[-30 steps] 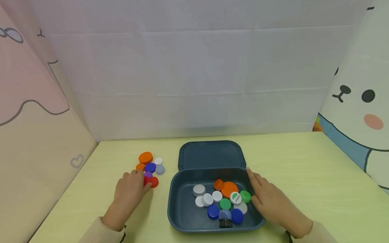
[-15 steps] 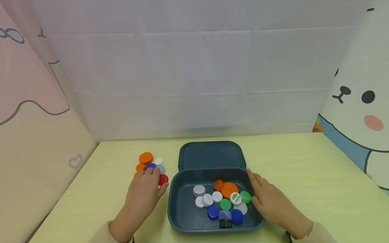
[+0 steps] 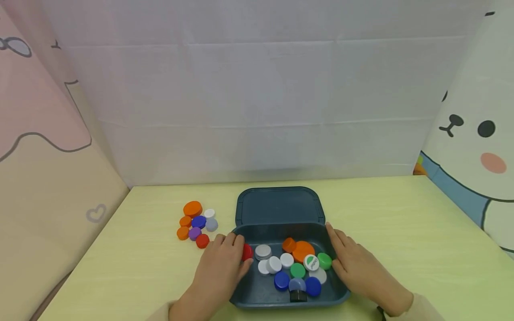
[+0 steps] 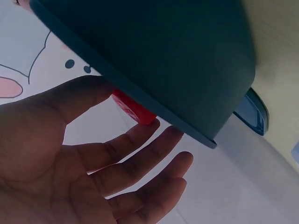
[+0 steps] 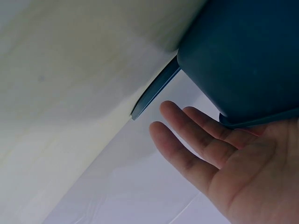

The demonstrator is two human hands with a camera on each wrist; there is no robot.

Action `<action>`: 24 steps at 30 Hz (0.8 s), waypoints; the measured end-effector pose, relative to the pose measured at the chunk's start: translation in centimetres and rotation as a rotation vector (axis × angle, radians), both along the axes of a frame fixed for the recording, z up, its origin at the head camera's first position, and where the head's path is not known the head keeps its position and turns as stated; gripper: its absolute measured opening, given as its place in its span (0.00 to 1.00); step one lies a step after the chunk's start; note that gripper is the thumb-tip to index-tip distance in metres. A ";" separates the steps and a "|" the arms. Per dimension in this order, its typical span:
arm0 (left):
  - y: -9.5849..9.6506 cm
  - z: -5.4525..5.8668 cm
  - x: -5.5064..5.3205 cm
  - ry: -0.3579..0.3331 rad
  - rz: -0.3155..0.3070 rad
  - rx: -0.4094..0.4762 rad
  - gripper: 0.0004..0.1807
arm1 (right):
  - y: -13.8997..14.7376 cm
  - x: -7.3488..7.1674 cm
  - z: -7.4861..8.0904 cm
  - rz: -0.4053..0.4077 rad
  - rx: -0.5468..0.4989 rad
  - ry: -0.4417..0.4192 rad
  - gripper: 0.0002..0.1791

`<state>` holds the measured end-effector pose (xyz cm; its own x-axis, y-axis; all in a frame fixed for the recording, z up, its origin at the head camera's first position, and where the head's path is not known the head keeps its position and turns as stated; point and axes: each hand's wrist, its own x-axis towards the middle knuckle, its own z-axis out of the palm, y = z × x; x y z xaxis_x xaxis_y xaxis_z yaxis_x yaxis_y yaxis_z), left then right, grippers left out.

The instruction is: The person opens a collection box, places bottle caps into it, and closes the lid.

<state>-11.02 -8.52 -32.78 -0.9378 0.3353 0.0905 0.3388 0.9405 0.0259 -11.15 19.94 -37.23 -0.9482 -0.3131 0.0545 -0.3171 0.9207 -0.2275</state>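
My left hand [image 3: 221, 267] pinches a red bottle cap [image 3: 247, 252] between thumb and fingers, at the left rim of a dark blue box [image 3: 250, 292]. In the left wrist view the same red cap [image 4: 133, 108] shows just past the box's edge. Along the box's right rim rests my right hand [image 3: 357, 267], its fingers fairly straight; the right wrist view has that hand [image 5: 233, 163] against the box's side [image 5: 243, 60]. Inside the box lie several caps, among them an orange cap [image 3: 304, 251], a green cap [image 3: 298, 270] and a blue cap [image 3: 282, 280].
Left of the box, a cluster of caps lies on the pale yellow table [image 3: 401, 232], including a large orange cap [image 3: 192, 208], a purple cap [image 3: 195, 233] and another red cap [image 3: 202, 241]. A dark blue lid [image 3: 280, 205] lies behind the box. A white cloth [image 3: 257, 111] hangs at the back.
My left hand has carried a red cap from the cluster rightward to the box's left rim. The other red cap stays on the table. My right hand has not moved.
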 end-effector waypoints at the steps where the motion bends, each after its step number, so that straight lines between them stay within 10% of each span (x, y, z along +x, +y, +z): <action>1: 0.2 -0.1 0.1 -0.006 -0.010 -0.011 0.24 | 0.0 0.0 0.0 -0.002 -0.001 -0.001 0.36; 24: 2.1 -3.4 -0.5 -0.135 -0.116 -0.191 0.25 | -0.1 0.1 -0.1 -0.009 -0.018 -0.014 0.36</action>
<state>-11.47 -6.40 -36.22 -0.8911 0.4406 -0.1084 0.4505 0.8875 -0.0964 -11.07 19.85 -37.30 -0.9517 -0.3036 0.0466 -0.3054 0.9193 -0.2481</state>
